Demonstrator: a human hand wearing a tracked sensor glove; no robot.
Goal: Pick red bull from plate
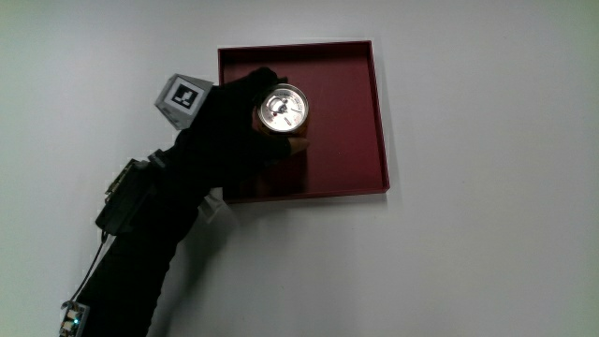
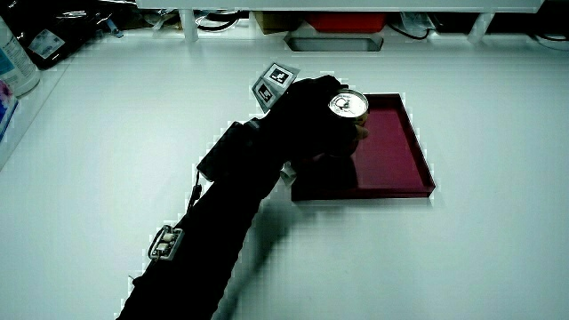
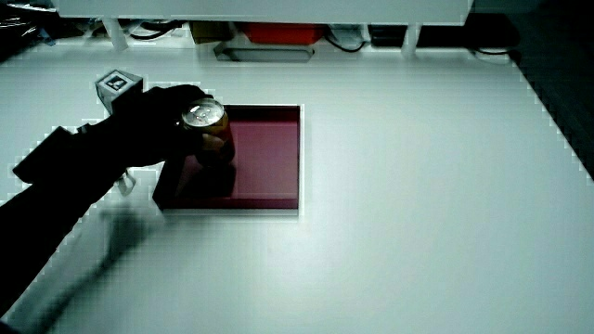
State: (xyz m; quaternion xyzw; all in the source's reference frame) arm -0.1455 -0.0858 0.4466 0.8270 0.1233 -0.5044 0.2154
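White desk [image 1: 487,262] fills all three views, pale and bare apart from a square dark-red plate [image 1: 346,103] with a low raised rim; in both side views a low partition runs along the desk's edge farthest from the person, with cables and a red object tucked under it, too indistinct to name. Upright on the plate stands the red bull can [image 1: 283,109], its silver lid facing straight up, its long axis vertical; it sits in the part of the plate nearest the gloved forearm, close to the rim there. The hand [image 1: 234,122], in a black glove with a small patterned cube [image 1: 182,98] on its back, reaches in over that rim and is wrapped around the can's side, fingers curled against the body below the lid; in a side view [image 3: 200,130] the lid shows above the glove and a strip of the can's wall shows beneath the fingers. Whether the can's base rests on the plate or has just cleared it cannot be told. With the grip apparently made from the side, the pick seems to turn on a straight lift along the can's axis, clearing the low rim.
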